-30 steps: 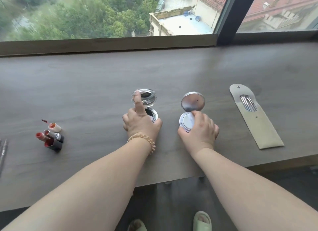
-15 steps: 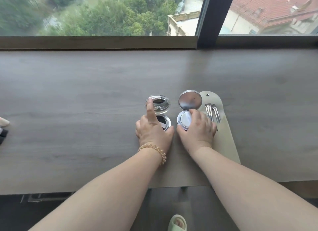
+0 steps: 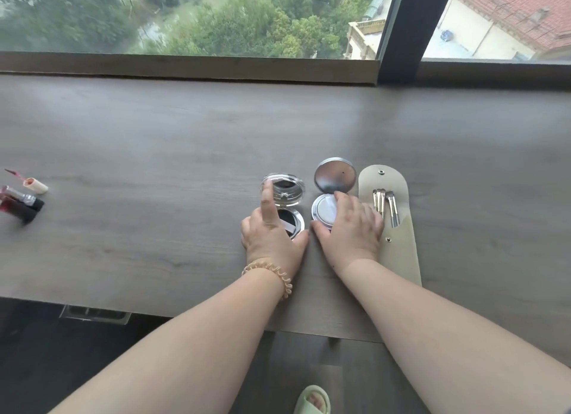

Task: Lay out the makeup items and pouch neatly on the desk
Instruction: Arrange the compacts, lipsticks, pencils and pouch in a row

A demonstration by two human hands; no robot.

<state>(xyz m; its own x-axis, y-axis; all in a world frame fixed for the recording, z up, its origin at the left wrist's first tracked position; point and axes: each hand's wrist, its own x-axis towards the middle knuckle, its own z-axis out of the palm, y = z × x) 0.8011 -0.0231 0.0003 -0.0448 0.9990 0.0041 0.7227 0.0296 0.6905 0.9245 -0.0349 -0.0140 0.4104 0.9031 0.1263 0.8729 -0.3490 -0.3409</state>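
Two open round compacts stand side by side mid-desk. My left hand holds the clear compact, index finger raised against its upright lid. My right hand grips the white-and-silver compact, its mirror lid tilted up. Right beside it lies the beige pouch, flap open, with small brushes sticking out. My right fingers touch the pouch's left edge. Several lipsticks lie at the far left.
The grey wooden desk runs along a window sill with a dark frame post at the back right. The desk's front edge is close under my forearms. A slippered foot shows below.
Both hands slid the two compacts to the right, closing the gap to the pouch; the white compact now sits against it. My view shifted, so the lipsticks show again at the left.
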